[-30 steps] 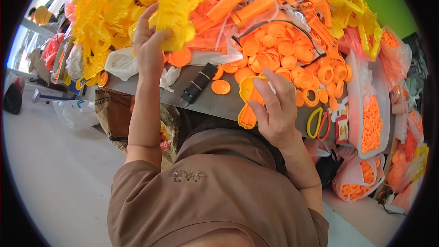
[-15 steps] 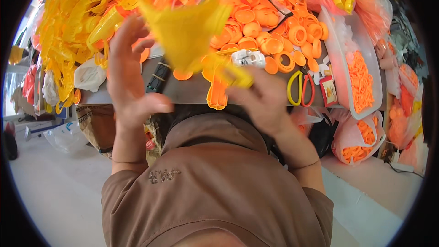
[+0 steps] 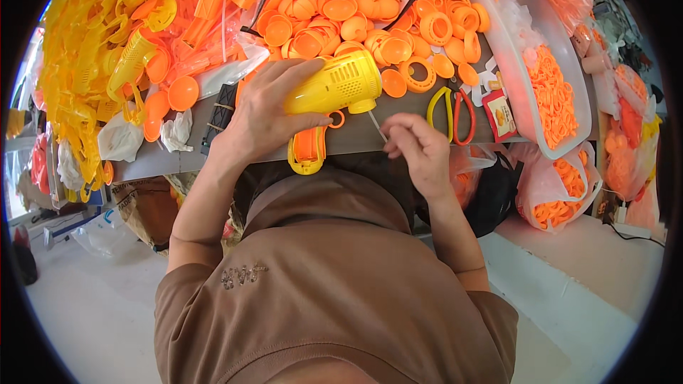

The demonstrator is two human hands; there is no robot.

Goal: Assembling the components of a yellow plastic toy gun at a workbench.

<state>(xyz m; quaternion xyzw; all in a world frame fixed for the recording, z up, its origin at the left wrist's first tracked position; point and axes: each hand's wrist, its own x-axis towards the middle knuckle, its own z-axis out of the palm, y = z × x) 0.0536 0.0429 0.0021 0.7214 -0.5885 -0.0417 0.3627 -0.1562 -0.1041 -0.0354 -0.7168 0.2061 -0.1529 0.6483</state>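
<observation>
My left hand (image 3: 262, 110) is wrapped over a yellow vented plastic housing (image 3: 341, 80), shaped like a toy hair dryer body, just above the table's front edge. A thin whitish strip (image 3: 375, 125) hangs below the housing's right end. My right hand (image 3: 420, 153) is closed with thumb and fingertips pinched at the lower end of that strip. Beneath my left hand, an orange-and-yellow handle-shaped part (image 3: 307, 151) juts over the table edge; whether it joins the housing is hidden. A small orange ring (image 3: 336, 119) shows beside it.
Orange caps and rings (image 3: 341, 11) are heaped behind my hands, yellow shells (image 3: 85, 64) at the left. Yellow-and-red-handled scissors (image 3: 453, 117), a red card box (image 3: 500, 115) and a translucent bin (image 3: 498, 57) of orange pieces stand right. A black bar (image 3: 219, 117) lies left.
The blurred yellow piece in the air is gone from view. My left hand has come down onto the yellow housing, and my right hand has moved slightly right, to the strip.
</observation>
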